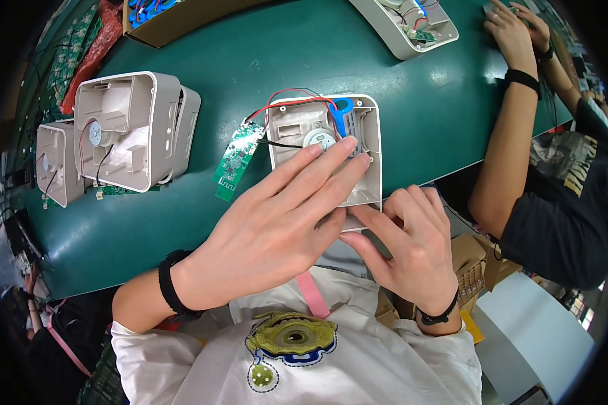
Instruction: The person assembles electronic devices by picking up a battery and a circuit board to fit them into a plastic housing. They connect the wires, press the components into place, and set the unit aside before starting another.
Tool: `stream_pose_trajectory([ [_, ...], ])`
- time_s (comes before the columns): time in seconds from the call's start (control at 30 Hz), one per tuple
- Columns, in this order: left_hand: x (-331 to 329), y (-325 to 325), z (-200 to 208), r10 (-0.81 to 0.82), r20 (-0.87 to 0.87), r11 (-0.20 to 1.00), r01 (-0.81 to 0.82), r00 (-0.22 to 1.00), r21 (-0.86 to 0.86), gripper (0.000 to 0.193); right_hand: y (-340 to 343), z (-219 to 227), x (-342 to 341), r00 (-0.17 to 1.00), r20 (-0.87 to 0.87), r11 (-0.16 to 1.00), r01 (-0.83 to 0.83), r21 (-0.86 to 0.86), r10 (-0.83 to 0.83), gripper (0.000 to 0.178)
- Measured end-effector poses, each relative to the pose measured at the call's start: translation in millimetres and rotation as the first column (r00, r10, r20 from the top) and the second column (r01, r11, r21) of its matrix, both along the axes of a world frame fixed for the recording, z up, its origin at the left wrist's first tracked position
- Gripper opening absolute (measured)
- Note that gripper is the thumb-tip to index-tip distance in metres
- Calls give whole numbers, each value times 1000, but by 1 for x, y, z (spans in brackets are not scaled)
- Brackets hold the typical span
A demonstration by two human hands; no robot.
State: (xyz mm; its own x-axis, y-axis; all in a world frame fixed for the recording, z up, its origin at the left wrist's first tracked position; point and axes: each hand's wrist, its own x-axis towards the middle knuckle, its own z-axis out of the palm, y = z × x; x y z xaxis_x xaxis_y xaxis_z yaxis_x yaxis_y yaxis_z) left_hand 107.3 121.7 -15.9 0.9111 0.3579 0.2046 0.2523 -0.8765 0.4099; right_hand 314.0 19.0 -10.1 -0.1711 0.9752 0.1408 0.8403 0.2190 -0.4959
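A white plastic housing (377, 135) lies open side up at the table's near edge. Inside it sit a round speaker (317, 137) and a blue-wrapped cylindrical battery (342, 108). Red and black wires run from the housing to a green circuit board (238, 157) lying on the table to its left. My left hand (267, 209) lies across the housing with fingers stretched out, fingertips over the battery and speaker. At the near wall, my right hand (412, 250) is closed, thumb and forefinger on the housing's edge. Whatever is between those fingertips is hidden.
To the left stand several similar white housings (145, 128) with speakers and wires. A cardboard box (159, 35) of blue batteries is at the far left, beside a red bag (94, 57). Another housing (402, 44) lies far right, near a co-worker's arms (510, 128).
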Motion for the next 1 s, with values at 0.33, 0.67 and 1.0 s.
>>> stream_pose_trajectory([
  [0.33,6,-1,3,-11,-32,1000,11,999,-13,18,-2,0,4,1000,7,1000,-4,-9,4,33],
  [0.67,2,-1,-5,10,51,999,-8,999,-34,20,-2,2,6,1000,13,999,-26,-40,27,35],
  [1.0,-38,0,43,160,110,985,-151,981,-81,43,-9,17,9,975,-192,990,128,52,-116,51],
])
